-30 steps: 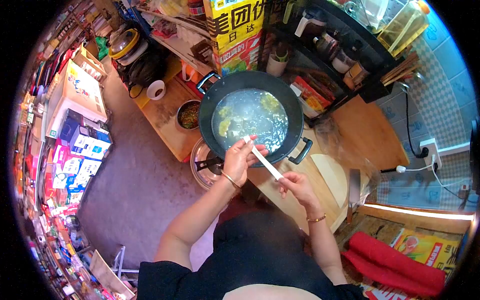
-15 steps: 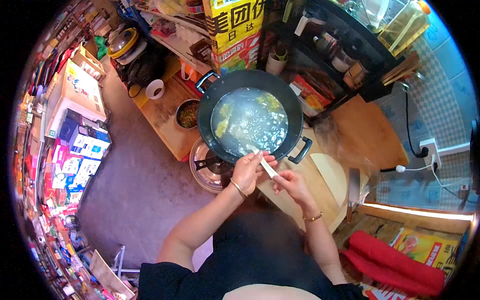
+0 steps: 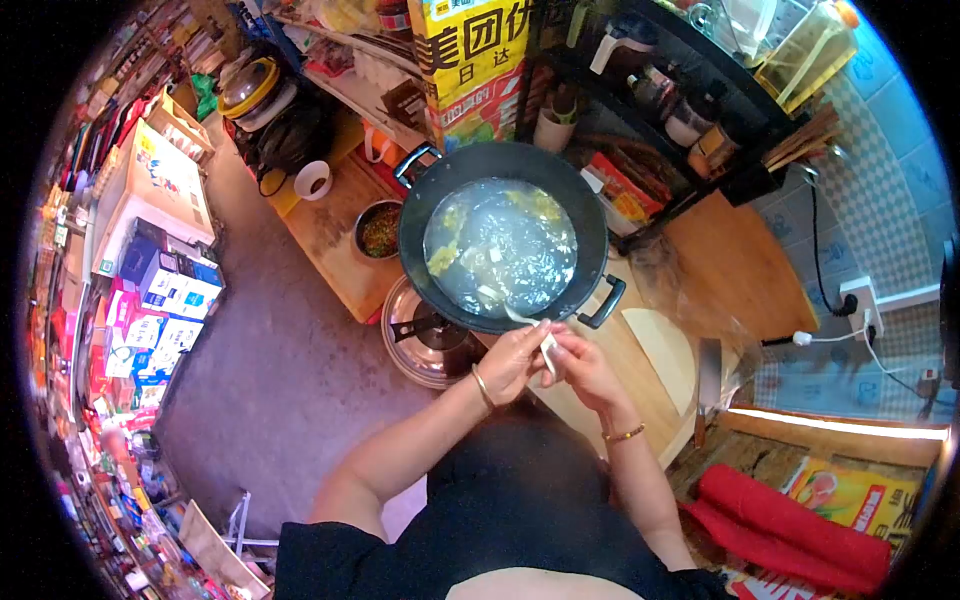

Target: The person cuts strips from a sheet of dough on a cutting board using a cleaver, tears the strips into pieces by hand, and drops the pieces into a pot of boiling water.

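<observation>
A white strip of dough [image 3: 549, 350] is pinched between my two hands at the near rim of a black wok [image 3: 408, 235]. My left hand [image 3: 512, 362] grips the strip, whose far end bends over the wok's rim. My right hand [image 3: 582, 370] is closed on the near part of it, right beside my left. Inside the wok, cloudy bubbling liquid [image 3: 500, 245] holds small white pieces and yellowish patches. To the right of my hands, a pale flat dough sheet [image 3: 660, 350] lies on a wooden board [image 3: 570, 400].
A glass lid [image 3: 410, 345] sits left of my hands. Beyond it are a bowl of chopped seasoning [image 3: 378, 230] and a white cup [image 3: 313, 180]. A cleaver [image 3: 709, 375] lies at the board's right edge. A black rack [image 3: 690, 110] stands behind the wok.
Both hands have come together and drawn back toward my body from over the wok. The strip showing between them is shorter, and more white pieces show in the liquid.
</observation>
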